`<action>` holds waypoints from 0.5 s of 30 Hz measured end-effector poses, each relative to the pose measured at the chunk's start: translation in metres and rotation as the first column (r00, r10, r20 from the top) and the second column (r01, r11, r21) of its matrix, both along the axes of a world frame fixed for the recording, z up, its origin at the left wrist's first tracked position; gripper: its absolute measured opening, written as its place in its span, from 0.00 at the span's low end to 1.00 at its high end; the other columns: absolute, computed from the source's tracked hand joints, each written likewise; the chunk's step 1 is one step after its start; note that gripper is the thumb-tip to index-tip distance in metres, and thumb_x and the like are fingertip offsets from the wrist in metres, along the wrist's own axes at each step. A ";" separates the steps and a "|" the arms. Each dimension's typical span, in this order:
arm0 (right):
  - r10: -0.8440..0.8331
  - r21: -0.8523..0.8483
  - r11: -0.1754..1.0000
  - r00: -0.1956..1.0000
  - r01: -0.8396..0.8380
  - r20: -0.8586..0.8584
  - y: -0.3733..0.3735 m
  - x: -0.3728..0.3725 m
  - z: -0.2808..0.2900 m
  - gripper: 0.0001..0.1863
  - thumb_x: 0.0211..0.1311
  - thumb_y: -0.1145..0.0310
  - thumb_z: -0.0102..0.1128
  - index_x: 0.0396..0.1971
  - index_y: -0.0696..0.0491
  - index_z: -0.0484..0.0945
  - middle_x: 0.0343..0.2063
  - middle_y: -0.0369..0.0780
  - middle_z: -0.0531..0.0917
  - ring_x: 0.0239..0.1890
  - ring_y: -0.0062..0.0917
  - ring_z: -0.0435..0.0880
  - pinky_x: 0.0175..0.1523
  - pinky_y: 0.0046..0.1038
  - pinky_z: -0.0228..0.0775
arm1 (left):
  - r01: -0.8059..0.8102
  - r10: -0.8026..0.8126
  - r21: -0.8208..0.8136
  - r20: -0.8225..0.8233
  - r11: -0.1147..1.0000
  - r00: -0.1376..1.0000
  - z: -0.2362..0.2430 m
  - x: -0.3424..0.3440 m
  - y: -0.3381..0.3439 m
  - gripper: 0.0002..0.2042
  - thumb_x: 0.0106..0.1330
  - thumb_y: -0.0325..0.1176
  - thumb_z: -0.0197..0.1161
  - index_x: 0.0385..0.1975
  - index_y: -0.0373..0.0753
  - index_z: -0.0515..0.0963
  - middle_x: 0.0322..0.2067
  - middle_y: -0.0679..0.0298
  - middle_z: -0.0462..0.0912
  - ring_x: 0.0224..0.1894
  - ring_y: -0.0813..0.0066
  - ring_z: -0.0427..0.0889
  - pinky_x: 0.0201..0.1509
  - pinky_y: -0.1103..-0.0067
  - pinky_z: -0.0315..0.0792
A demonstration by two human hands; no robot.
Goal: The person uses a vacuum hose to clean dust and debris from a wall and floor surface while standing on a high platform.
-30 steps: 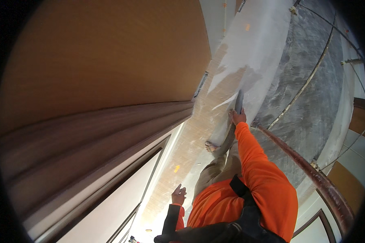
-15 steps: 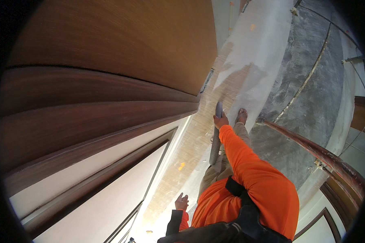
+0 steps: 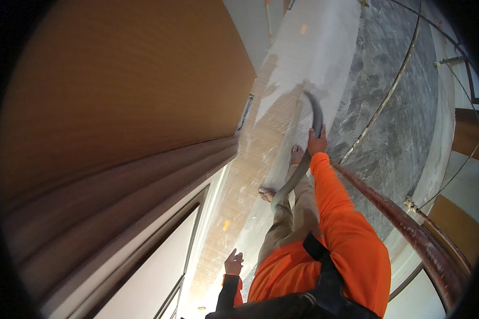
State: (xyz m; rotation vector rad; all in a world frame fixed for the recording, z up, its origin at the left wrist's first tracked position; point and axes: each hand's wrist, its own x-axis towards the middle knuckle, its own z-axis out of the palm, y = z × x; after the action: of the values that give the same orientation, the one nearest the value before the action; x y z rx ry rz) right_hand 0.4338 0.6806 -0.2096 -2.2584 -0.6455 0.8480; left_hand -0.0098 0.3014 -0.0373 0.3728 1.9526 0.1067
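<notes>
A grey corrugated hose [image 3: 317, 109] is gripped in my right hand [image 3: 317, 141], the fingers wrapped round it. Its far end bends left to the dusty floor [image 3: 330, 48], beside a patch where brown, wood-like surface shows through the pale dust. From my hand the hose runs back and curves down across my legs, its lower part close to my left foot. My left hand [image 3: 233, 262] hangs low at my left side with nothing in it, its fingers apart. Below it lies the tan, dust-streaked floor strip.
A large brown wooden panel [image 3: 127, 69] with dark moulded trim stands close on my left. A reddish pipe-like rail [image 3: 394, 212] runs along my right. Past it lies a grey, dusty sheet-like surface [image 3: 388, 80] with a thin cable [image 3: 391, 93] over it. My bare feet [image 3: 297, 154] are on the floor ahead.
My right hand has swung right and forward with the hose, which now arcs instead of standing nearly straight. My left foot has come into view. The left hand stays low and open.
</notes>
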 end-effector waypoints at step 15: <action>-0.229 -0.265 0.931 0.967 0.250 0.110 0.054 0.220 -0.060 0.44 0.64 0.48 0.58 0.74 0.56 0.56 0.67 0.55 0.68 0.68 0.50 0.69 0.71 0.39 0.62 | 0.096 -0.091 -0.111 0.052 0.989 0.995 0.015 0.095 0.085 0.32 0.70 0.43 0.62 0.70 0.36 0.64 0.45 0.57 0.86 0.41 0.71 0.87 0.33 0.76 0.82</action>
State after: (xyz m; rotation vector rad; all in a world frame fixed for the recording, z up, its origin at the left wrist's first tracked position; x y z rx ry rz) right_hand 0.6542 0.7349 -0.2694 -2.5679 -0.2860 0.7704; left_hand 0.0854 0.3861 -0.0227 0.3831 1.8821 -0.0551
